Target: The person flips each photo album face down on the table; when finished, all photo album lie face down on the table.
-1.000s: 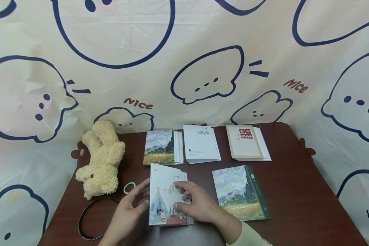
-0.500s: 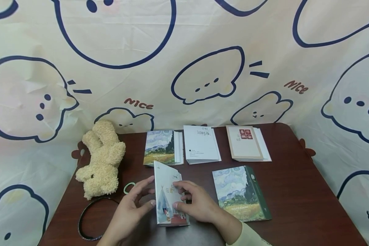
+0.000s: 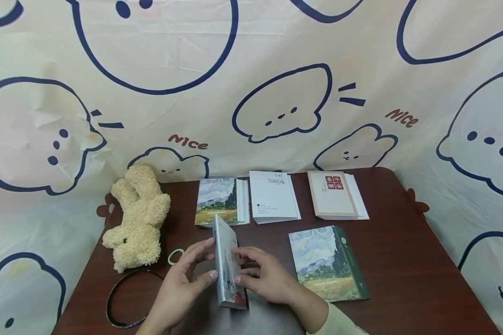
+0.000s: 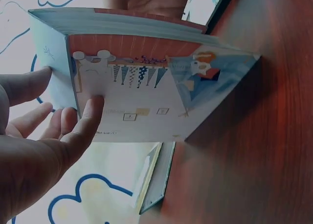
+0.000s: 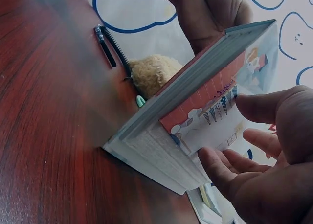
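Observation:
A small photo album (image 3: 229,267) with a tent picture on its cover stands on edge, tilted, above the front middle of the table. Its spine leans toward my left hand (image 3: 188,279). In the left wrist view, my left fingertips (image 4: 97,104) grip around the spine and the patterned cover. My right hand (image 3: 264,274) holds the opposite side, thumb and fingertips (image 5: 210,158) pressing on the cover. Thick page edges (image 5: 161,158) fan apart slightly in the right wrist view. Lying to the right is a landscape-painted photo album (image 3: 324,263) with a green spine.
Along the back lie another landscape album (image 3: 215,202), a white one (image 3: 274,197) and a cream one (image 3: 335,195). A plush toy (image 3: 140,218), a green ring (image 3: 175,256) and a dark headband (image 3: 113,298) lie to the left. A patterned curtain (image 3: 276,46) hangs behind the table (image 3: 411,274).
The album has swung from cover facing up to nearly edge-on, its left side rising and moving right. My left hand has followed it rightward; my right hand has stayed almost in place.

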The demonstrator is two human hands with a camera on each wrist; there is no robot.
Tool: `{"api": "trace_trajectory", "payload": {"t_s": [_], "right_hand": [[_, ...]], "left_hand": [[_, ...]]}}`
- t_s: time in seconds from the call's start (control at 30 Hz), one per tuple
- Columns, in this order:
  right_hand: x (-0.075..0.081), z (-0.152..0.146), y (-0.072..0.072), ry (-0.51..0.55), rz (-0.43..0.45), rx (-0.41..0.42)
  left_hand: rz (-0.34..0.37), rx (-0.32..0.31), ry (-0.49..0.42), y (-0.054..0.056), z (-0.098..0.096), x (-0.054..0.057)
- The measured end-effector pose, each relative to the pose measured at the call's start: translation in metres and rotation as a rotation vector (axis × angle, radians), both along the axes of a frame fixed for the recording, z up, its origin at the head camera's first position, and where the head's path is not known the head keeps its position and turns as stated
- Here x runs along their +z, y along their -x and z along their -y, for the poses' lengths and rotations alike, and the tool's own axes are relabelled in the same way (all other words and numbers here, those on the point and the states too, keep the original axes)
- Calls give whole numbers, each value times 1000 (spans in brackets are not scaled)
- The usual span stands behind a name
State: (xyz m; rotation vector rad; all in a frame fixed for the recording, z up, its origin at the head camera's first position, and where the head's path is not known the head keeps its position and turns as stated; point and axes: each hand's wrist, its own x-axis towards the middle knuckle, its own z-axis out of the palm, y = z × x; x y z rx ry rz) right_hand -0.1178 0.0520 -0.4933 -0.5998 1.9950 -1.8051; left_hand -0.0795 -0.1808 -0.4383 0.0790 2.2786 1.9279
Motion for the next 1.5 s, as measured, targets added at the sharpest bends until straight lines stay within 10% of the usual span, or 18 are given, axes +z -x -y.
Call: {"api": "trace_trajectory", "payload": {"t_s": [0.77,1.5], "right_hand": [[14,-14,1,120,54,-6],[19,-47,6,156,64,-21]], "left_hand": [[67,23,-125,1,-20,-2],[124,-41,-121,12,-40,-27]]}}
